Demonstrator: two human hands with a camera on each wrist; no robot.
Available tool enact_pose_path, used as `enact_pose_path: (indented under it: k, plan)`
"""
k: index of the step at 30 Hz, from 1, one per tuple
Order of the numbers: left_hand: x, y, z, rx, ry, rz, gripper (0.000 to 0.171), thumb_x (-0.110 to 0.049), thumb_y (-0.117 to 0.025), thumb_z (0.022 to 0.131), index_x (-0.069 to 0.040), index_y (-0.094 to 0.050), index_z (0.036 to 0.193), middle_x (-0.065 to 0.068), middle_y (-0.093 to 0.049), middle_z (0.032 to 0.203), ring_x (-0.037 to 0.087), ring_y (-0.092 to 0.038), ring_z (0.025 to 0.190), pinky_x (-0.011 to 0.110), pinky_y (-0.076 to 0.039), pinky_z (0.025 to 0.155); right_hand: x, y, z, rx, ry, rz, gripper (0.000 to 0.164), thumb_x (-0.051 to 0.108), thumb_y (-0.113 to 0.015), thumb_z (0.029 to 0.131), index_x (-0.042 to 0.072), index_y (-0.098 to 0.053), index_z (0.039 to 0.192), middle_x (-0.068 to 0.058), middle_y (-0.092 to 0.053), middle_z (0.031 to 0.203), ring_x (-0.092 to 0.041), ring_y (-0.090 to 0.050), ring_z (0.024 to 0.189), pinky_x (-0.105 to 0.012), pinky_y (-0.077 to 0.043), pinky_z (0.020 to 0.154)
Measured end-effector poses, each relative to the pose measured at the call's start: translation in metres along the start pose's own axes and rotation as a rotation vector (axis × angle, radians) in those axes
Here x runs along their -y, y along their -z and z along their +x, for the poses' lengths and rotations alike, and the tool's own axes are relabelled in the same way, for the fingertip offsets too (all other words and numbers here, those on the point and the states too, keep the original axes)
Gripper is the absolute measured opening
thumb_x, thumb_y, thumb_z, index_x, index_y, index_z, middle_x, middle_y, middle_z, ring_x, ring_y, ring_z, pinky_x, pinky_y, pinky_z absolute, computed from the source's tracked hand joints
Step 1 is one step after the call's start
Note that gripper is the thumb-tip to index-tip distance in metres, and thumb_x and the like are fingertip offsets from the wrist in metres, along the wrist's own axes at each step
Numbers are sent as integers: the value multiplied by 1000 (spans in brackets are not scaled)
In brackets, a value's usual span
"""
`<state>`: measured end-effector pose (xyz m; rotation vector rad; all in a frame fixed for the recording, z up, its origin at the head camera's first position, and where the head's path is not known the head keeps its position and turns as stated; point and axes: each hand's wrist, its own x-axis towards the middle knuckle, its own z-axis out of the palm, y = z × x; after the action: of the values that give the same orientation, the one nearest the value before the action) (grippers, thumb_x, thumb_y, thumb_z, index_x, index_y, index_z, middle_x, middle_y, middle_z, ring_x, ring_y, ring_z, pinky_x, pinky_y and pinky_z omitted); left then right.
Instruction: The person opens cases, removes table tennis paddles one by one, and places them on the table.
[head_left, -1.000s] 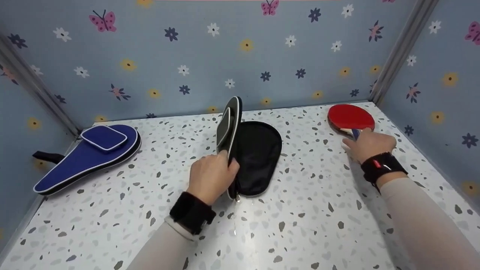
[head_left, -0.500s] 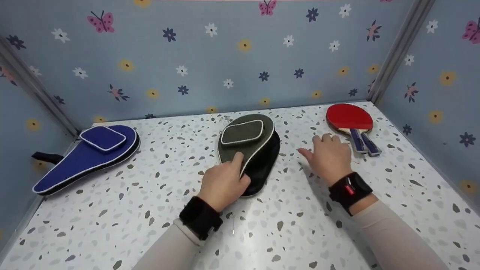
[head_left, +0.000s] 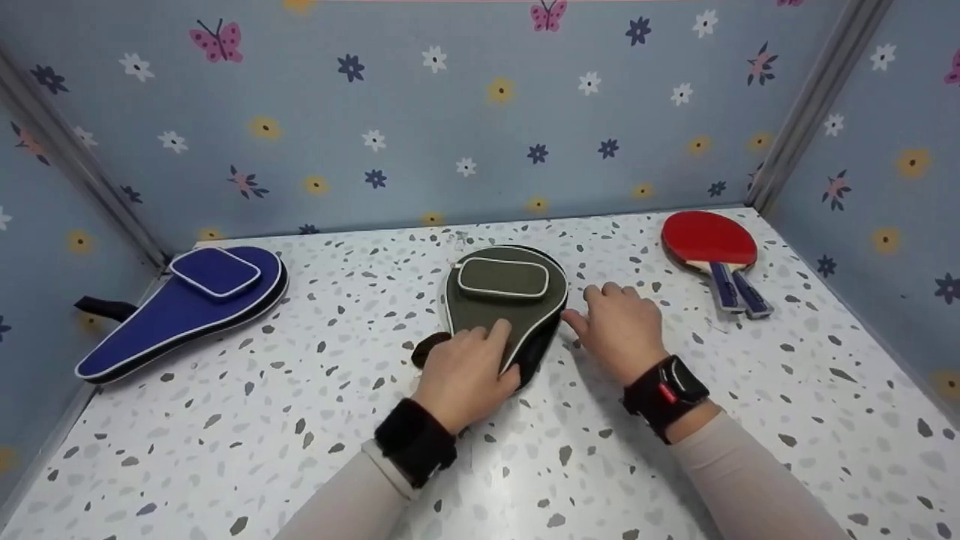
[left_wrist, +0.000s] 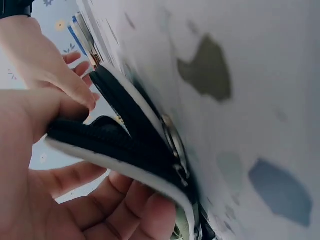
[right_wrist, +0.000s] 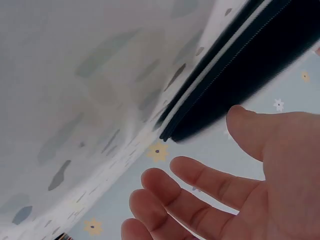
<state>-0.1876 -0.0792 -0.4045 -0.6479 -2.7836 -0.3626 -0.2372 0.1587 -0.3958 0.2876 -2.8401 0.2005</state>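
Bright head view, glare on tabletop [head_left: 517,469], soft shadow beside right sleeve [head_left: 750,476], dimmer wrist views

Three-sided tabletop booth [head_left: 570,120], head view. The back panel [head_left: 420,97] at 12 o'clock, the left panel [head_left: 37,315] at 9 and the right panel [head_left: 885,285] at 3 share one pale-blue print of flowers [head_left: 265,127]; pink butterflies [head_left: 217,42] appear on the back and right faces. Grey corner strips [head_left: 814,105], near 10 and 2 o'clock, mark the joins. The tabletop [head_left: 360,315], reaching down to 6 o'clock, is white with grey terrazzo-like flecks. Whether home, lab or shop cannot be told.
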Motion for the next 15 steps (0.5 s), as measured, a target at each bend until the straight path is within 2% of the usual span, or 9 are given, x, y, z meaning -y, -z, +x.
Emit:
enact_pose_path:
  k: [4,7,12,15]
  plan:
    - [-1,1,-1,62,-39,7,40,-38,-76,100,-8,-67,125,11,-69,97,32,-67,87,48,-57,72,3,0,-1,23,8,-3,50,48,-68,109,-1,-72,114,-24,-72,105,-46,-70,98,-62,-58,76]
    - [-1,3,-3,131,-76,20,44,-43,-76,101,-11,-68,128,12,-68,108,33,-65,100,50,-55,84,4,-1,-1,41,13,-9,52,49,-69,109,-2,-72,117,-24,-72,109,-46,-70,101,-62,-59,78]
    - [3,5,-5,221,-90,2,51,-45,-78,99,-19,-67,141,15,-63,138,38,-57,129,66,-46,106,4,-4,-2,35,25,-14,50,48,-70,108,-2,-72,114,-22,-71,105,-46,-70,100,-62,-59,76]
    - [5,4,-5,239,-85,-36,54,-43,-78,100,-23,-66,149,16,-61,150,41,-53,140,71,-47,109,4,-5,-1,35,30,-12,50,48,-70,108,-1,-72,112,-22,-71,105,-46,-69,100,-62,-58,76]
